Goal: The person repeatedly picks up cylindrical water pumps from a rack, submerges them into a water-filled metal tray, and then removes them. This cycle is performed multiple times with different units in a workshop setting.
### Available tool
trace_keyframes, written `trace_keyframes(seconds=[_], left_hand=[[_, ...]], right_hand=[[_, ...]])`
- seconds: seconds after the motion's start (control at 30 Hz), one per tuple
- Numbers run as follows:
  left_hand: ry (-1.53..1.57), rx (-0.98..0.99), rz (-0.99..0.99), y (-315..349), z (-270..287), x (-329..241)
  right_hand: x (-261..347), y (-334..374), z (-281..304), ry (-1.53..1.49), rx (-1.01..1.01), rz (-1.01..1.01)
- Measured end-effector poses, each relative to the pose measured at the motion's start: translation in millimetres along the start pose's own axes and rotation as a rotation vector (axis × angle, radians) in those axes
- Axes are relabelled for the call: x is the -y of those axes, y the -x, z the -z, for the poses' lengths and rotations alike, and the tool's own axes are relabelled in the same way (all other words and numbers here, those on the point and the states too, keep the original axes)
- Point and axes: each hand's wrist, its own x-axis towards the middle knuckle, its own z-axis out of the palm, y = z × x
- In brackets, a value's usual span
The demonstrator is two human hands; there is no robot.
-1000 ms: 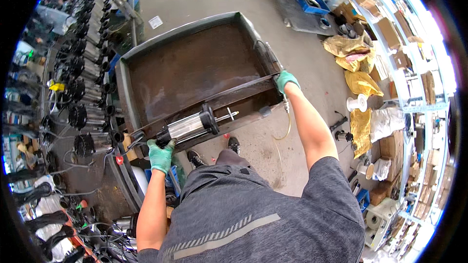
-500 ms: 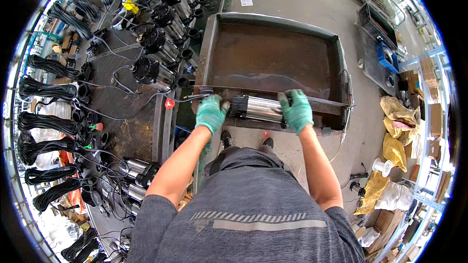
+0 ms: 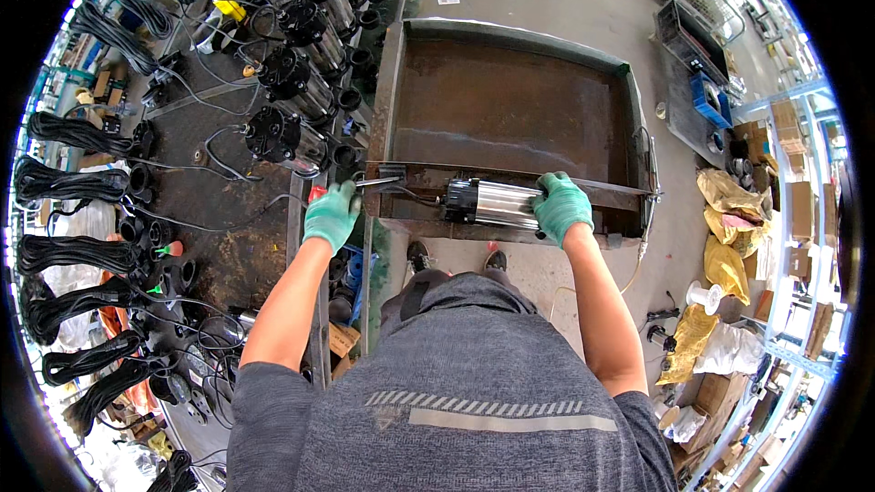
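Steel pump (image 3: pixel 492 203) rests on tray (image 3: pixel 510 109), apparently beside motors (image 3: pixel 292 82).

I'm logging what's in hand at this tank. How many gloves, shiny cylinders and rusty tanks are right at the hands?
Green gloves: 2, on the left hand and the right hand
Shiny metal cylinder: 1, gripped by the right hand
Rusty metal tank: 1
Total: 4

right hand (image 3: pixel 561 207) hiding pump cylinder (image 3: pixel 497 203) end, left hand (image 3: pixel 333 215) grip unclear
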Motion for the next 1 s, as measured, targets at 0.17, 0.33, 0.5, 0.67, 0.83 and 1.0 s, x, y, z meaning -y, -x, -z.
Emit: trace_keyframes(seconds=[0.17, 0.33, 0.5, 0.67, 0.83, 1.0], left_hand=[[0.084, 0.428, -0.238, 43, 6, 17], [0.391, 0.205, 0.194, 13, 10, 5], [0.172, -0.233, -0.153, -19, -22, 17], [0.657, 0.050, 0.003, -60, -78, 48], [0.950, 0.006, 0.054, -56, -68, 37], [0.869, -0.226, -0.026, -24, -16, 3]], right_hand=[[-5, -1, -13, -0.058, -0.079, 0.006], [-7, -1, -15, -0.069, -0.100, 0.027], [-3, 3, -10, -0.041, -0.109, 0.028], [-2, -1, -13, -0.049, -0.139, 0.020], [-4, -1, -14, -0.047, -0.133, 0.016], [-8, 1, -18, -0.060, -0.143, 0.015]])
